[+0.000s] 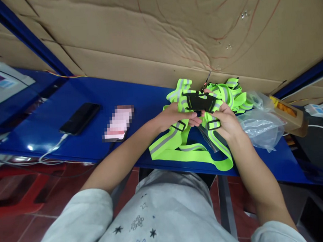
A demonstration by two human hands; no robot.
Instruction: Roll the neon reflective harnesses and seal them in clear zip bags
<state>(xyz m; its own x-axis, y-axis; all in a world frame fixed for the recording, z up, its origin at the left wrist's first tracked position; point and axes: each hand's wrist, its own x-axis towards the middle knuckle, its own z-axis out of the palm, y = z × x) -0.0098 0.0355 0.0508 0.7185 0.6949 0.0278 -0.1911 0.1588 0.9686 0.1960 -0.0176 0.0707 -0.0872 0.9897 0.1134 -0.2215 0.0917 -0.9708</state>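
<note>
A neon yellow-green reflective strap (179,154) with a grey stripe lies looped on the blue table, its upper part raised in my hands. Its black side-release buckle (199,101) sits between them, the two halves joined or nearly so; I cannot tell if it is fully clipped. My left hand (173,116) is closed on the webbing left of the buckle, fingers pointing right. On the other side my right hand (225,119) grips the strap just below the buckle. A black slider (214,124) shows on the webbing beside the right fingers, and another (179,126) under the left hand.
Behind my right hand lies a heap of similar straps (230,94). Clear plastic bags (262,128) and a cardboard box (289,114) are at the right. A black phone (80,118) with a white cable and a blurred-screen phone (118,123) lie left on the blue table (138,97).
</note>
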